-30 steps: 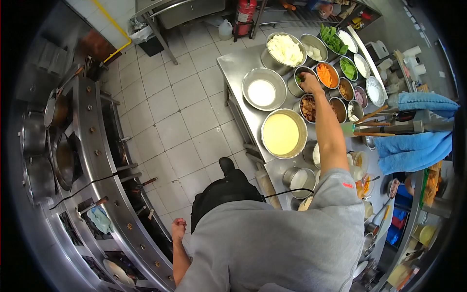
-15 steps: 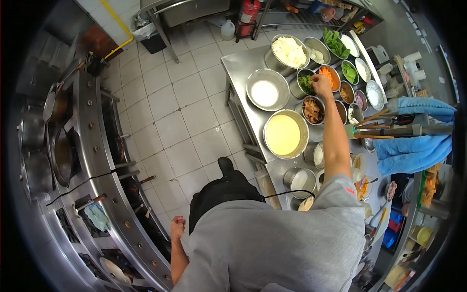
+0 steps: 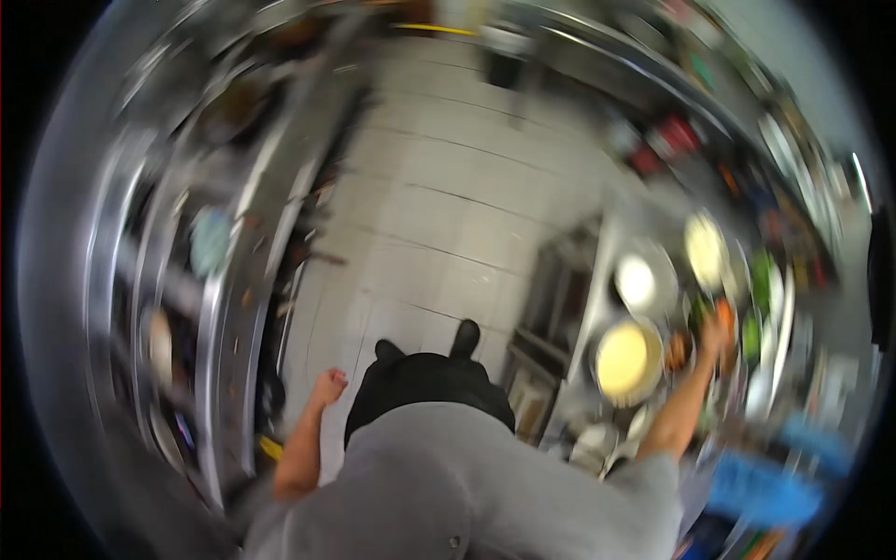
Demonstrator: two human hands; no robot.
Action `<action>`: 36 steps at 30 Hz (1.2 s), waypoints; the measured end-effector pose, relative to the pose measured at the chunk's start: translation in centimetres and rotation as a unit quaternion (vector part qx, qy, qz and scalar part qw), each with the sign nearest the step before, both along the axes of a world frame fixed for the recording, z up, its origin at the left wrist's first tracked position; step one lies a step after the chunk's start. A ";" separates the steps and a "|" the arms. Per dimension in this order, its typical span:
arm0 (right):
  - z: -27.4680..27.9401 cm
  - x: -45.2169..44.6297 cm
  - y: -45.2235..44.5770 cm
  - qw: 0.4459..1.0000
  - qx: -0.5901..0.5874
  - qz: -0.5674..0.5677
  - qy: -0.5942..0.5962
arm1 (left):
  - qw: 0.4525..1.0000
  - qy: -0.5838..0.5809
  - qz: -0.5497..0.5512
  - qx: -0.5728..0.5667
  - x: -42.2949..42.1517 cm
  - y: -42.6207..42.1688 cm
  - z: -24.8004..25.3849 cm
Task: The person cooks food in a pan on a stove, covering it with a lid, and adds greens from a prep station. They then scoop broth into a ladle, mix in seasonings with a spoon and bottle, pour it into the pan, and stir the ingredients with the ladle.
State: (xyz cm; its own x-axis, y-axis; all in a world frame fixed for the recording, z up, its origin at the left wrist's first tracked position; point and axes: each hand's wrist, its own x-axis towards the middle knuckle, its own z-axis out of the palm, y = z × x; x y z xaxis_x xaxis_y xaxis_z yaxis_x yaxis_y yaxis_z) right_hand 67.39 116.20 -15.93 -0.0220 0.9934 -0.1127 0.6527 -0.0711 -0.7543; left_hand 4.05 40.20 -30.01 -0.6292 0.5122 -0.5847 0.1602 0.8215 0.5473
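My right hand (image 3: 717,334) reaches over the prep containers, close to the one with orange shreds (image 3: 724,313) and the one with chopped greens (image 3: 698,312). Motion blur hides its fingers and whatever may be in them. A container of brown pieces (image 3: 679,350) lies just to its left. Farther left is a large bowl of pale yellow liquid (image 3: 626,360), with a bowl of white content (image 3: 638,282) behind it. At my left side, over the floor, my left hand (image 3: 329,385) is curled closed, with nothing visible in it.
A stove line (image 3: 245,229) with a pale blue cloth (image 3: 210,241) runs along the left. The steel table (image 3: 597,280) stands at right, with blue towels (image 3: 765,487) near its front. Tiled floor (image 3: 439,215) lies between. A red extinguisher (image 3: 674,138) is at the back.
The view has swung, so the table appears farther right and everything is blurred. My right hand stays over the containers; its earlier pinch is now smeared. My left hand remains curled at my side.
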 end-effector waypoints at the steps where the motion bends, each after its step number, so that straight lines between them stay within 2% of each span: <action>1: -2.5 1.9 1.3 0.971 0.003 -0.009 0.240 | 0.999 0.024 0.038 -0.001 0.3 -1.2 -0.3; 2: -4.5 5.4 4.1 0.836 -0.106 -0.123 0.524 | 0.995 0.088 0.043 -0.020 0.8 -1.7 1.5; 3: 0.1 0.4 2.3 0.817 -0.095 -0.247 0.512 | 0.992 0.097 0.077 -0.038 1.0 -3.6 1.8; 4: -2.4 3.4 4.0 0.930 0.034 -0.138 0.338 | 0.979 0.111 0.166 -0.032 1.1 -4.6 3.1; 5: -2.0 3.0 4.0 0.952 0.091 -0.102 0.274 | 0.961 0.144 0.232 -0.036 1.4 -7.6 2.0; 7: 1.9 -0.3 1.8 0.953 0.097 -0.107 0.267 | 0.863 0.332 0.375 -0.061 1.7 -12.3 1.4; 9: 6.5 -5.2 -2.6 0.947 0.082 -0.102 0.292 | 0.737 0.396 0.546 -0.045 0.9 -14.1 8.0; 10: 8.3 -7.4 -4.6 0.945 0.076 -0.091 0.306 | 0.655 0.494 0.572 -0.002 -0.2 -17.3 8.0; 12: 10.7 -12.5 -7.7 0.938 0.051 -0.054 0.340 | 0.576 0.524 0.627 0.035 -3.4 -23.4 9.7; 14: 11.7 -17.3 -9.9 0.923 0.040 -0.006 0.382 | 0.526 0.536 0.650 0.120 -7.7 -26.4 14.3; 16: 12.2 -22.7 -11.6 0.897 0.012 0.063 0.438 | 0.525 0.538 0.643 0.144 -13.8 -30.9 16.1; 18: 12.7 -28.3 -12.6 0.856 -0.041 0.133 0.498 | 0.567 0.543 0.578 0.225 -20.3 -33.0 18.6; 20: 12.7 -33.5 -13.3 0.797 -0.116 0.212 0.554 | 0.651 0.497 0.557 0.137 -26.0 -34.0 21.1; 22: 12.2 -38.4 -13.2 0.680 -0.252 0.354 0.590 | 0.753 0.459 0.469 0.044 -31.2 -35.4 22.0; 23: 12.0 -41.0 -13.4 0.582 -0.359 0.436 0.584 | 0.758 0.482 0.440 0.010 -33.4 -35.8 21.7; 24: 12.2 -44.1 -17.1 0.679 -0.265 0.380 0.569 | 0.762 0.503 0.407 -0.027 -35.6 -36.5 21.2; 26: 11.8 -50.8 -23.6 0.722 -0.223 0.310 0.577 | 0.803 0.411 0.422 -0.087 -39.3 -37.6 21.0; 28: 11.3 -56.4 -28.6 0.796 -0.196 0.189 0.541 | 0.823 0.384 0.402 -0.117 -40.6 -37.6 22.9; 29: 11.0 -57.9 -30.7 0.731 -0.247 0.322 0.549 | 0.833 0.369 0.391 -0.131 -41.1 -37.5 23.8; 32: 10.1 -63.6 -36.0 0.738 -0.265 0.289 0.549 | 0.876 0.326 0.328 -0.133 -42.8 -38.4 25.6; 36: 9.6 -71.3 -39.7 0.676 -0.368 0.340 0.540 | 0.871 0.320 0.348 -0.129 -44.3 -38.8 25.7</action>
